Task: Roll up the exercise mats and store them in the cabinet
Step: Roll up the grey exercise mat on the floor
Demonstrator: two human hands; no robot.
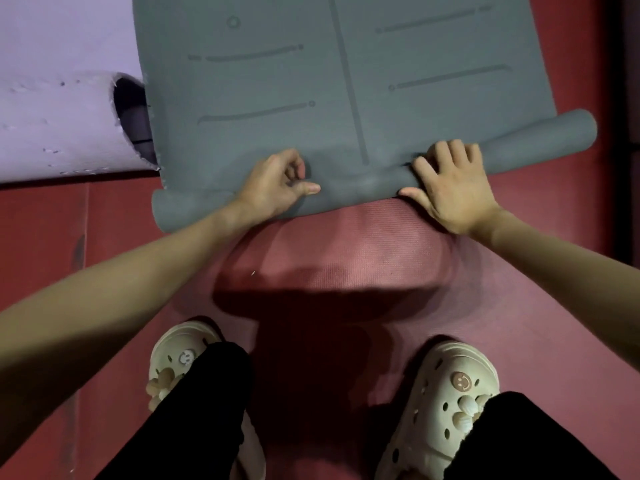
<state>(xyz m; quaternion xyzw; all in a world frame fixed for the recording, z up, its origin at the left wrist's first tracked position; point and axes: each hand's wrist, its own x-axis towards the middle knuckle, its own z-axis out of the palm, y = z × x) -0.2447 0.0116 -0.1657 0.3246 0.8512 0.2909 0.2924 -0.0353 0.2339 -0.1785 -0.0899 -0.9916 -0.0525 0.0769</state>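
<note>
Seen from above, a person stands bent over a grey mat point(311, 81) spread out on the floor, its near end already curled into a thin roll point(381, 181) that lies slantwise, the right end farther away than the left. The left hand point(277, 187) rests on the roll left of centre with its fingers curled under and the thumb pointing right along the roll; it seems to pinch the rolled edge, though the fingertips are hidden. The right hand point(450, 188) lies spread over the roll right of centre, fingers curved over the top and thumb tucked against the near side, pressing down on it. Most of the grey mat is unrolled and runs away from the person beyond the top of the view. Under it lies a red mat point(346, 258), on which the person's two cream clogs point(453, 393) stand. To the left lies a lilac mat point(52, 116), loosely rolled, its open end touching the grey mat's edge. No cabinet is in sight. The likely trouble is the slant: if the roll goes on crooked, it may cone out at one end and be awkward to store. The roll is also loose at the left end, so it could spring open if the hands lift off.
</note>
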